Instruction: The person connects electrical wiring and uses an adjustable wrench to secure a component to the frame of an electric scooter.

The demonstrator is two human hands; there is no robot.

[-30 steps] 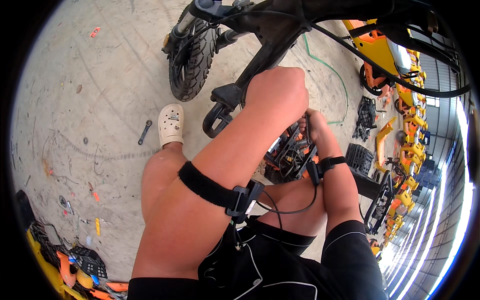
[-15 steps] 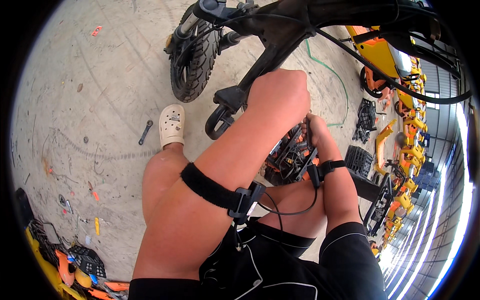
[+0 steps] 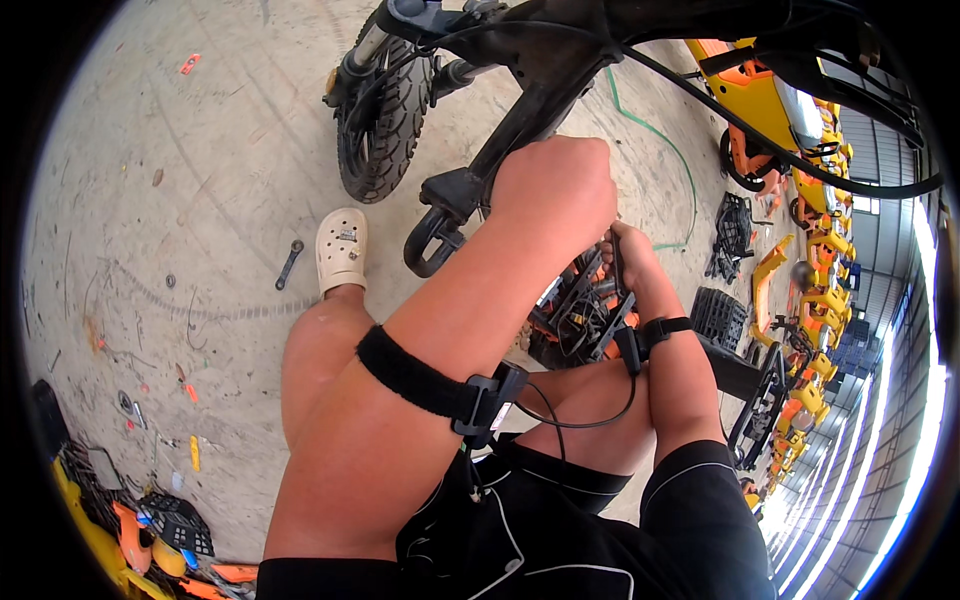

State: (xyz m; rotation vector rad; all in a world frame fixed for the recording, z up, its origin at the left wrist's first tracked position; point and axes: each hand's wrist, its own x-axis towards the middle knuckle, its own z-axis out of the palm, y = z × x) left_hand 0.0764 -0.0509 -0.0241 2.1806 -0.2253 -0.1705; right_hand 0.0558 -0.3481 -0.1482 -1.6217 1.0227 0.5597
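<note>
The dark bar (image 3: 616, 262) is in my right hand (image 3: 634, 258), whose fingers pinch it; its long axis runs roughly up and down, upper end just below my left hand (image 3: 555, 190). This left one, nearer to the slanting tube (image 3: 515, 129), beside its right edge, looks curled, but what it grips I cannot tell

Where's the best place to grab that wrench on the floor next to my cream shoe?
Probably the middle of the wrench, fingers across its slim shaft between the wider ends. Come from above and its left: it lies slantwise on the floor, with the shoe close on its right.
</note>
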